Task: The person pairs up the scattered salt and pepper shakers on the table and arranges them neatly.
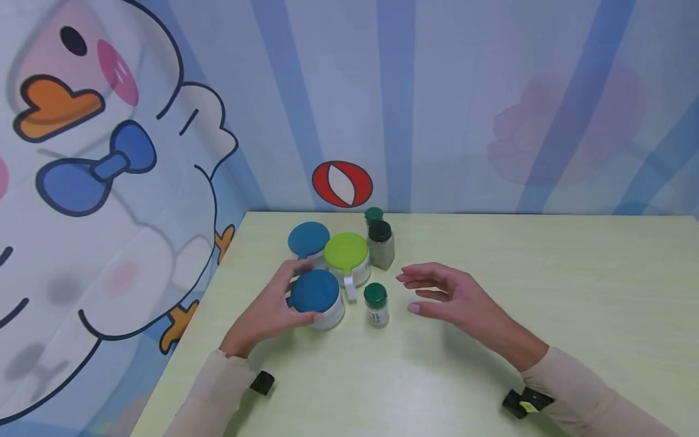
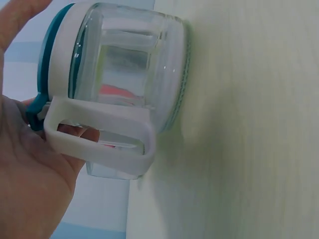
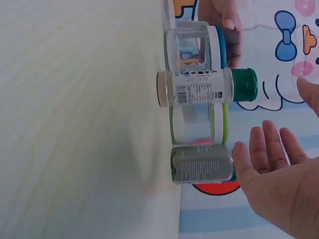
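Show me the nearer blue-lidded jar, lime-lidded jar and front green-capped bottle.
Nearer blue-lidded jar [image 1: 315, 292]: head view, on the lid.
Lime-lidded jar [image 1: 346, 251]: head view, on the lid.
Front green-capped bottle [image 3: 205, 87]: right wrist view, on the label.

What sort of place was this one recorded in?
Possibly a child-themed room or a decorated recording corner: a pale wood-grain table sits by a light-blue wall with darker blue stripes, and a large white cartoon duck decorates the left side.
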`<action>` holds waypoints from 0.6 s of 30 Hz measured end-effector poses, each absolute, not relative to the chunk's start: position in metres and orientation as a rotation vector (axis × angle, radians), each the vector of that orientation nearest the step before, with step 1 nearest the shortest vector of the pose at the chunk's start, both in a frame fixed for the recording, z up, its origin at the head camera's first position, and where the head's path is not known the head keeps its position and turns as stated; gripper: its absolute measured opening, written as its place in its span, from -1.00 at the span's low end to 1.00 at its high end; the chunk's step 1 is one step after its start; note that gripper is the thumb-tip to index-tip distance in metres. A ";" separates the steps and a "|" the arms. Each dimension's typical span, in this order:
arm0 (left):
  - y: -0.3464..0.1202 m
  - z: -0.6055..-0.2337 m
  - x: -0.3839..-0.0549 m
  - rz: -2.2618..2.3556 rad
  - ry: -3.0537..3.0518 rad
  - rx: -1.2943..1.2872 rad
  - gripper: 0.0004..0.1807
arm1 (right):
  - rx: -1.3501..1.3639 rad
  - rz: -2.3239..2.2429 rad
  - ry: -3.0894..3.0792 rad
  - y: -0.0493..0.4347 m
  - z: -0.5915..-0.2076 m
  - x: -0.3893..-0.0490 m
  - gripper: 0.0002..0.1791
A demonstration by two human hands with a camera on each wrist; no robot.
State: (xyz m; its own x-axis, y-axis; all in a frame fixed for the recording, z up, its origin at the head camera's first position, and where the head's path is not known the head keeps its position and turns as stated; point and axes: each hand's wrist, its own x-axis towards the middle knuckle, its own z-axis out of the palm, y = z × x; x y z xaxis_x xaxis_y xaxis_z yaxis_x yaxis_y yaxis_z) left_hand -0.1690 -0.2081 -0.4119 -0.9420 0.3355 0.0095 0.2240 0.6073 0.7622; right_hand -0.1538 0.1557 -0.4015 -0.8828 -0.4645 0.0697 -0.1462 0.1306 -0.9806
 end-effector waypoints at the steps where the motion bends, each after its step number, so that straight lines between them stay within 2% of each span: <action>1: -0.208 -0.412 -0.169 1.247 2.692 0.464 0.08 | -0.590 -1.828 2.149 0.154 -0.402 -0.155 -0.40; 18: -0.204 -0.421 -0.168 1.201 2.680 0.347 0.09 | -0.545 -1.810 2.052 0.123 -0.414 -0.164 -0.42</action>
